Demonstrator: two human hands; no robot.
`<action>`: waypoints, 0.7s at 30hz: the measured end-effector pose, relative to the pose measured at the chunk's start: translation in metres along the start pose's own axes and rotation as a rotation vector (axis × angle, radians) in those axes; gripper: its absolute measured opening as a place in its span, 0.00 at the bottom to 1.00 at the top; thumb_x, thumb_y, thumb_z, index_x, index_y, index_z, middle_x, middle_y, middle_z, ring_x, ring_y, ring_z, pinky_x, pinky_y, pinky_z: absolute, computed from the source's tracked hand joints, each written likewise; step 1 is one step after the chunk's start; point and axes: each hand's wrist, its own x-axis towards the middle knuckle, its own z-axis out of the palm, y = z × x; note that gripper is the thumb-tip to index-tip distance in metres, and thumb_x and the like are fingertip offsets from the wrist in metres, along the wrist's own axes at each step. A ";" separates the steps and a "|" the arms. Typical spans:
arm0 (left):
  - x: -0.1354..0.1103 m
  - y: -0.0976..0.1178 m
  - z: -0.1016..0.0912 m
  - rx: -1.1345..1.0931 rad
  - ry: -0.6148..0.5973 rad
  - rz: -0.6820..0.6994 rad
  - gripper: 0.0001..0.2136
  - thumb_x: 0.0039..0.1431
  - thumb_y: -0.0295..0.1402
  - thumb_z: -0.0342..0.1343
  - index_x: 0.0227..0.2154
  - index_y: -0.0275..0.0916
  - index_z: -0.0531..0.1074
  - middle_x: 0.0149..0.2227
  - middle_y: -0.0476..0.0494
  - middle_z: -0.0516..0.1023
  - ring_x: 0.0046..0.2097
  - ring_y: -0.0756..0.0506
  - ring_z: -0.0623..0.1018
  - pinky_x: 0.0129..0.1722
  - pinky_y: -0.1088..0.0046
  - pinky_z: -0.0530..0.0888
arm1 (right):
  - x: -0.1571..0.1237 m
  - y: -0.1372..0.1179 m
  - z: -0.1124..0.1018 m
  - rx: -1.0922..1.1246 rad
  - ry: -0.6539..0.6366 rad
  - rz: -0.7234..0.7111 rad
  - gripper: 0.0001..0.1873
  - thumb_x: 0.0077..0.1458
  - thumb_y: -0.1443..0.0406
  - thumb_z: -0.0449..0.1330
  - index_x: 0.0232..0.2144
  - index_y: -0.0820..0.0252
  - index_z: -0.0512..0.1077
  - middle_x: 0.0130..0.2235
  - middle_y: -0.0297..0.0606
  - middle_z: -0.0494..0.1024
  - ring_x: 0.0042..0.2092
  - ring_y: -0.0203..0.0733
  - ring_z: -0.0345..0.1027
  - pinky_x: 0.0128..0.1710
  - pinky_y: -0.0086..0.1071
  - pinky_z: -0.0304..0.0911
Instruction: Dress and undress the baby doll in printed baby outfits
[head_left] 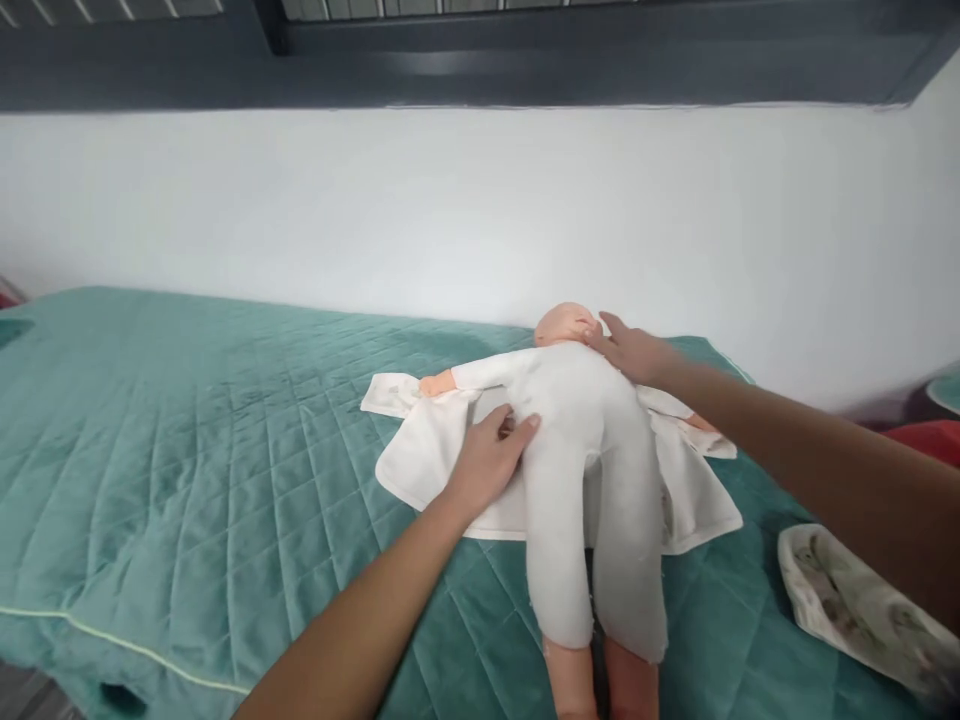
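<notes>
A doll (570,400) with a white cloth body lies on its back, its bald head (566,323) toward the wall and its legs toward me. Beneath it a white baby jacket (431,455) is spread out, with a sleeve along each of the doll's arms. My left hand (491,458) is at the doll's side by the waist, thumb on the body and fingers curled, their tips partly hidden. Up at the doll's head and shoulder, my right hand (636,352) touches it with fingers stretched and apart.
A green quilted cover (225,450) lies under everything, reaching the white wall (337,210) behind. On the right is a patterned cloth piece (862,600), partly under my right forearm. Red material (926,440) shows at the right edge. A dark frame (465,65) runs above the wall.
</notes>
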 end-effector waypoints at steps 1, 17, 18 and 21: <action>0.002 -0.002 -0.008 0.162 0.064 0.054 0.17 0.64 0.49 0.51 0.40 0.42 0.76 0.39 0.39 0.81 0.42 0.37 0.79 0.43 0.59 0.74 | -0.002 -0.002 -0.007 -0.076 0.041 -0.016 0.48 0.59 0.34 0.41 0.67 0.61 0.55 0.49 0.58 0.78 0.50 0.68 0.72 0.49 0.57 0.62; 0.024 -0.038 -0.053 1.002 0.382 0.033 0.08 0.63 0.28 0.50 0.40 0.38 0.74 0.45 0.32 0.74 0.48 0.35 0.74 0.45 0.56 0.69 | -0.035 -0.179 0.108 -0.368 0.036 -0.654 0.18 0.63 0.69 0.49 0.54 0.64 0.67 0.53 0.54 0.73 0.54 0.57 0.65 0.52 0.47 0.55; 0.025 -0.039 -0.054 0.976 0.389 0.046 0.08 0.63 0.28 0.49 0.39 0.38 0.73 0.45 0.33 0.74 0.48 0.35 0.74 0.45 0.56 0.69 | -0.033 -0.177 0.106 -0.371 0.033 -0.653 0.17 0.63 0.69 0.50 0.52 0.64 0.68 0.52 0.54 0.74 0.53 0.57 0.66 0.51 0.46 0.56; 0.025 -0.039 -0.057 0.803 0.448 0.088 0.06 0.63 0.27 0.50 0.36 0.39 0.72 0.41 0.36 0.76 0.45 0.38 0.75 0.44 0.60 0.69 | -0.034 -0.167 0.091 -0.367 0.032 -0.652 0.14 0.64 0.66 0.50 0.50 0.62 0.69 0.50 0.51 0.75 0.52 0.56 0.66 0.49 0.45 0.57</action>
